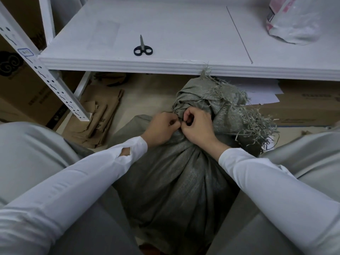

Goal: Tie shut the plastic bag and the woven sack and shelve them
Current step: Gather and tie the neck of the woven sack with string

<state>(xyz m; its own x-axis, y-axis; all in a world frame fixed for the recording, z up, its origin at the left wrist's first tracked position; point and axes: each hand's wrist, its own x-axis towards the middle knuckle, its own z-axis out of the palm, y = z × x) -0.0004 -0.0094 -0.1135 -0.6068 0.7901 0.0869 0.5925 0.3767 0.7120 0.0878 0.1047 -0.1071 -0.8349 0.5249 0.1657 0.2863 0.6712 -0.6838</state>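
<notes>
A grey-green woven sack [176, 181] stands on the floor between my knees, its neck bunched and its frayed mouth [235, 111] flopping to the right. My left hand [161, 127] and my right hand [197, 126] meet at the gathered neck, fingers curled and pinching something thin there; the tie itself is too small to make out. A white plastic bag [292, 21] with red print sits on the white shelf [184, 65] at the far right.
Black-handled scissors [142, 47] lie on the shelf near its front edge. A white slotted upright [46, 74] slants at the left. Flattened brown cardboard [99, 116] lies on the floor, and cardboard boxes [303, 107] stand under the shelf at right.
</notes>
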